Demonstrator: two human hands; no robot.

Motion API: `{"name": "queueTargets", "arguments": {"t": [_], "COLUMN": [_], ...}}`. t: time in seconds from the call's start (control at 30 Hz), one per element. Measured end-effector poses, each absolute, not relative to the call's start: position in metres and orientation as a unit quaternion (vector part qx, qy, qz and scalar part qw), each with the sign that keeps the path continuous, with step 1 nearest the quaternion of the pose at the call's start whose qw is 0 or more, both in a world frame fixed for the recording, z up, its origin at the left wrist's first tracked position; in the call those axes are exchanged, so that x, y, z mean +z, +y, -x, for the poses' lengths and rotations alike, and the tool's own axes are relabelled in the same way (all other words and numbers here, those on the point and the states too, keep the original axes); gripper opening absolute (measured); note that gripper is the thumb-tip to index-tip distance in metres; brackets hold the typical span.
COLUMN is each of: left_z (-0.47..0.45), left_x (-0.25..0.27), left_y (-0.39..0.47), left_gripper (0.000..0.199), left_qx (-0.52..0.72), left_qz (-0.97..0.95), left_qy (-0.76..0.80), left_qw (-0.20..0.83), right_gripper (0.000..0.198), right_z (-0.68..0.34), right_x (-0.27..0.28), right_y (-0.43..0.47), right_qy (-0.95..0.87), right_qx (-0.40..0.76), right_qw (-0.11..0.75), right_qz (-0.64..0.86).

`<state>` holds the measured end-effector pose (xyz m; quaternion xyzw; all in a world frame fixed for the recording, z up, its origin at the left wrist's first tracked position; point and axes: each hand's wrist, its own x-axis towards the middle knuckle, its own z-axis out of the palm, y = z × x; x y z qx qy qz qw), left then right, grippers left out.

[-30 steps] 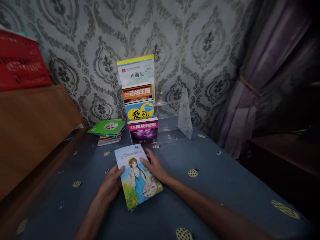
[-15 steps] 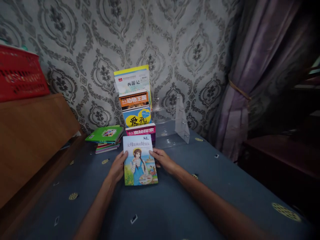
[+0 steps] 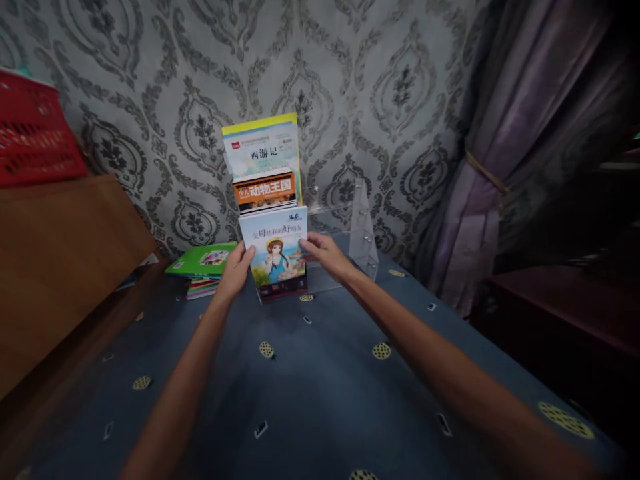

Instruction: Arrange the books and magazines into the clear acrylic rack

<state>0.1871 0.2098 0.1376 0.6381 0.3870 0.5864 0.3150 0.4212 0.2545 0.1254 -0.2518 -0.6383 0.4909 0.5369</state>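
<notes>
Between my two hands is a book with a girl in a yellow hat and blue overalls on its cover. My left hand grips its left edge, and my right hand pinches the right edge. The book is tilted back in front of the clear tiered rack, over its lower tiers. Behind it stand an orange-titled book and, at the top, a taller yellow-and-white book. Books on the lower tiers are mostly hidden; a dark strip of one shows below the held book.
A stack of books with a green one on top lies left of the rack. Further left, a red basket sits on a brown wooden box. A patterned blue cloth covers the table; a tied curtain hangs at right.
Both hands have carried the girl-cover book up and away from me, to the rack. It now covers the blue-and-yellow book and the pink title that showed before.
</notes>
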Motion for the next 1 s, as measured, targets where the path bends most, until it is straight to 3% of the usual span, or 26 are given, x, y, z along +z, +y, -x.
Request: {"name": "queueTargets", "arguments": {"t": [0.33,0.67,0.87,1.0], "left_z": [-0.196,-0.179,-0.143,-0.132], "left_x": [0.133,0.105,0.080,0.066], "left_y": [0.201,0.177,0.161,0.154], "left_gripper": [0.044,0.049,0.046,0.039], "left_qx": [0.598,0.603,0.472,0.402], "left_qz": [-0.665,-0.613,-0.607,-0.611], "left_qy": [0.392,0.406,0.433,0.466], "left_qw": [0.215,0.310,0.471,0.498], "right_gripper": [0.040,0.036,0.023,0.013], "right_z": [-0.420,-0.418,-0.405,-0.399], "right_x": [0.115,0.113,0.082,0.059], "right_y": [0.249,0.222,0.184,0.163], "right_qy": [-0.658,-0.733,-0.767,-0.760], "right_qx": [0.463,0.383,0.268,0.232], "right_qw": [0.535,0.484,0.474,0.477], "right_qz": [0.258,0.286,0.340,0.376]}}
